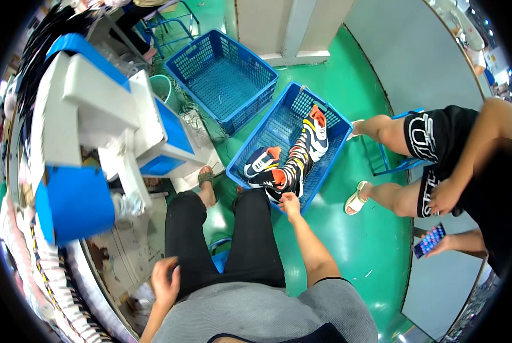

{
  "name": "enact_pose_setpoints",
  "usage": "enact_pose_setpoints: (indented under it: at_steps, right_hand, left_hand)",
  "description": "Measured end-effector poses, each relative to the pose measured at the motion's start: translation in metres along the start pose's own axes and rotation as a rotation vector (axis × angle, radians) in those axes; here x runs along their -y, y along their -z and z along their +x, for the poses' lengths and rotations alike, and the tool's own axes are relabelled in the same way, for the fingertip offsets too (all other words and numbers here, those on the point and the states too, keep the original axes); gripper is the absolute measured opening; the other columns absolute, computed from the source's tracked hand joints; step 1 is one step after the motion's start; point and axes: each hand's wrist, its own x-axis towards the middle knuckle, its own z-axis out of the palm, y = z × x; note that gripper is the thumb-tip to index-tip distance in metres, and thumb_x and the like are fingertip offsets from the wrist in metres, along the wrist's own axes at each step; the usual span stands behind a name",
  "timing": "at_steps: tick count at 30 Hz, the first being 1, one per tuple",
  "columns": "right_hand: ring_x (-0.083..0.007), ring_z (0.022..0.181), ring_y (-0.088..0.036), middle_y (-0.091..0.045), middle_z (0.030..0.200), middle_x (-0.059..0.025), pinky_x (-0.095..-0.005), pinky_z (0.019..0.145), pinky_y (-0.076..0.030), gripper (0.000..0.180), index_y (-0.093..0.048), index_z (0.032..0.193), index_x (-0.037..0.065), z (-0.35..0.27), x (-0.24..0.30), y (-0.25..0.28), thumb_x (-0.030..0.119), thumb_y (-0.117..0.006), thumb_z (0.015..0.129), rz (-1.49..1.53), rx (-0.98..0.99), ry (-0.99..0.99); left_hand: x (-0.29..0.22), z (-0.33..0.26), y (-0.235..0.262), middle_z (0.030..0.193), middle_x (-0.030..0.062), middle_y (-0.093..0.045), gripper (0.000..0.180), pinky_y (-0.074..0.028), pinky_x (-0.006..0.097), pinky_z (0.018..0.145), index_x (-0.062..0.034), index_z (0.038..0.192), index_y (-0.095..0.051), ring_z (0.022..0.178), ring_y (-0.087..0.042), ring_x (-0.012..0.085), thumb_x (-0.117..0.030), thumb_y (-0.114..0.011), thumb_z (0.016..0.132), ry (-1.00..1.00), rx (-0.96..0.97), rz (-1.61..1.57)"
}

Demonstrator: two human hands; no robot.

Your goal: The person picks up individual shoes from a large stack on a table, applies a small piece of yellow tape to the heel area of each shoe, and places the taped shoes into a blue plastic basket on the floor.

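Observation:
My right hand [290,204] reaches to the near edge of a blue plastic crate [255,132], its fingers bent together beside the near end of a row of sneaker uppers [298,160]. Whatever is between those fingers is too small to make out. The uppers are nested into each other in a curved row, striped dark, white and yellow, with orange linings. A separate navy and white upper [260,163] lies to the left of the row. My left hand [165,281] is held over my left thigh, thumb and fingers apart, with nothing visible in it.
A white and blue machine [98,108] stands close on my left. Beyond it are a green bin [161,86] and a second blue crate [224,117]. At the right a person in black shorts [425,137] sits on a blue stool [390,167], holding a phone [429,241].

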Motion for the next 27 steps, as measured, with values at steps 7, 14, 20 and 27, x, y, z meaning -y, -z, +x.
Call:
enact_pose_setpoints:
  at_steps: [7, 14, 20, 27]
  right_hand:
    - [-0.0262, 0.058, -0.064, -0.063, 0.084, -0.0173, -0.0379, 0.054, -0.052, 0.045, -0.049, 0.125, 0.011, 0.134, 0.004, -0.052, 0.002, -0.054, 0.082, -0.372, -0.005, 0.141]
    - [-0.0346, 0.093, -0.061, -0.062, 0.097, -0.0242, -0.0451, 0.080, -0.048, 0.054, -0.035, 0.138, 0.016, 0.295, -0.019, -0.110, 0.019, -0.052, 0.087, -0.778, 0.057, 0.049]
    - [-0.0303, 0.065, -0.066, -0.066, 0.079, -0.0198, -0.0391, 0.065, -0.052, 0.032, -0.060, 0.104, 0.005, 0.358, -0.051, -0.102, 0.032, -0.052, 0.090, -0.869, -0.140, 0.009]
    - [-0.0245, 0.058, -0.058, -0.056, 0.064, -0.0139, -0.0337, 0.056, -0.045, 0.015, -0.057, 0.078, -0.001, 0.287, -0.031, -0.062, 0.011, -0.066, 0.077, -0.341, -0.304, 0.455]
  left_hand:
    - [-0.008, 0.207, -0.196, 0.090, 0.0087, -0.063, 0.014, -0.048, 0.025, 0.071, 0.0002, 0.101, -0.061, 0.083, -0.061, 0.0143, -0.004, -0.056, 0.088, 0.103, 0.353, -0.444]
    - [0.043, 0.296, -0.344, 0.094, 0.0072, -0.064, 0.017, -0.049, 0.026, 0.077, 0.0001, 0.105, -0.059, 0.087, -0.062, 0.0126, -0.006, -0.055, 0.090, 0.357, 0.574, -0.622]
    - [0.069, 0.339, -0.408, 0.095, 0.0091, -0.061, 0.019, -0.049, 0.026, 0.071, -0.0009, 0.106, -0.058, 0.084, -0.061, 0.0156, -0.007, -0.057, 0.088, 0.205, 0.678, -0.555]
    - [0.029, 0.405, -0.434, 0.139, 0.0333, -0.025, 0.074, -0.031, 0.046, 0.104, 0.0088, 0.135, -0.026, 0.128, -0.032, 0.0450, -0.023, -0.065, 0.081, -0.379, 0.611, 0.017]
